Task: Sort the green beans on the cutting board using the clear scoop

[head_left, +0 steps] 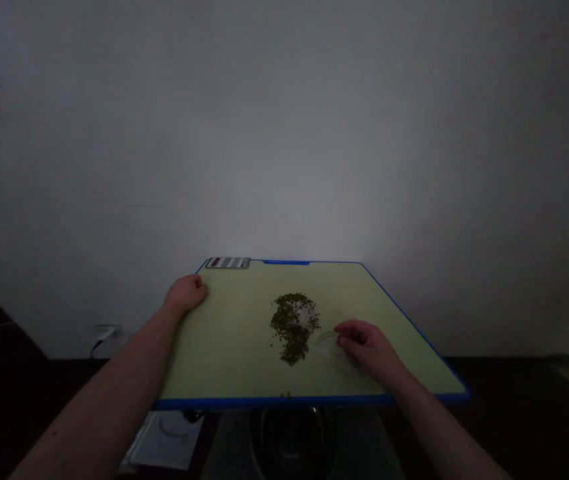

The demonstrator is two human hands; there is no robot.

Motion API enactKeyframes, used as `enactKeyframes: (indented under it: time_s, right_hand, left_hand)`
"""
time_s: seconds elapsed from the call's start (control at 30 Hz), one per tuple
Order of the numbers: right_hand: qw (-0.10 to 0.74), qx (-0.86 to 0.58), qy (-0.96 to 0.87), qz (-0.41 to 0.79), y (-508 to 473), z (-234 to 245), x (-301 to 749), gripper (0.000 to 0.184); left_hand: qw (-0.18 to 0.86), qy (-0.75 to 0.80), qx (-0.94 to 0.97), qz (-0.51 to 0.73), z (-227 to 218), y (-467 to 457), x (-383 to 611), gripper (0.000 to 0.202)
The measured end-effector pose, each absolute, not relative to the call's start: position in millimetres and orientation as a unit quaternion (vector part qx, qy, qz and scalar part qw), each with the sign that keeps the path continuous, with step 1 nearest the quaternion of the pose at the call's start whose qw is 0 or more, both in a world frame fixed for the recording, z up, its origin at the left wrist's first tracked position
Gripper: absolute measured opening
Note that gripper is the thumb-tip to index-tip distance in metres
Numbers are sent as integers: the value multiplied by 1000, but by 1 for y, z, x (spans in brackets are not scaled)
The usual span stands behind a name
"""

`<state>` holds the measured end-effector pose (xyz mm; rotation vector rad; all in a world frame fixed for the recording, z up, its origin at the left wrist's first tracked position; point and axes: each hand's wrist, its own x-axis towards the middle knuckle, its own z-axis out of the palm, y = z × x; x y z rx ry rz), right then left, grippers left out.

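A pale green tabletop with a blue rim point(234, 347) lies before me. A heap of small dark green grains mixed with a few pale ones point(294, 325) sits near its middle. My left hand point(186, 294) rests curled on the table's left edge, near the far corner. My right hand point(367, 347) lies on the table just right of the heap, fingers bent, touching a small clear dish or lid point(328, 343) that is hard to make out.
A striped card or strip point(228, 263) lies at the table's far left corner. Below the near edge are a dark round bowl point(292, 440) and a pale sheet or bag point(164, 443). A plain wall stands behind. A wall socket with a cable point(106, 333) shows at the left.
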<state>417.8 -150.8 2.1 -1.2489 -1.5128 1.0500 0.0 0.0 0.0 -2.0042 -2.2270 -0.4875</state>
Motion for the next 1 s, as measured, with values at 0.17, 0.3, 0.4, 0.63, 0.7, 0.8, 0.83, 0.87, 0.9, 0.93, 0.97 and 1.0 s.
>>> enactKeyframes:
  time_s: [0.17, 0.3, 0.4, 0.63, 0.7, 0.8, 0.83, 0.87, 0.9, 0.93, 0.97, 1.0]
  right_hand:
    - [428, -504, -638, 394, -155, -4, 418, 24]
    - [428, -510, -631, 397, -157, -4, 421, 25]
    - [438, -512, -632, 384, -157, -5, 423, 26]
    - [454, -522, -621, 369, -158, -3, 422, 29]
    - [460, -521, -617, 369, -159, -3, 420, 30]
    - [473, -519, -617, 357, -159, -1, 419, 32]
    - [474, -521, -617, 351, -159, -1, 419, 32]
    - [473, -526, -617, 346, -159, -1, 420, 31]
    - [470, -530, -617, 342, -159, -1, 421, 29]
    - [464, -534, -620, 339, -159, -1, 421, 28]
    - [458, -537, -624, 336, -159, -1, 422, 26]
    - [452, -537, -630, 332, -159, -2, 423, 26]
  left_hand:
    - [38, -727, -673, -132, -4, 4, 2, 29]
    - [5, -735, -668, -115, -4, 6, 4, 31]
    - [11, -736, -666, -122, -4, 1, 7, 33]
    - [42, -704, -692, -157, -2, -17, 18, 33]
    - [40, -701, -694, -158, 1, -20, 24, 32]
    - [25, -701, -694, -159, 5, -22, 31, 32]
    - [17, -703, -692, -162, 6, -22, 33, 32]
    - [8, -704, -692, -163, 6, -23, 35, 32]
    - [1, -704, -691, -164, 6, -23, 36, 32]
    - [-3, -706, -690, -163, 6, -24, 37, 31]
    - [-4, -706, -690, -162, 6, -24, 37, 31]
    - [-2, -706, -690, -161, 6, -24, 38, 31]
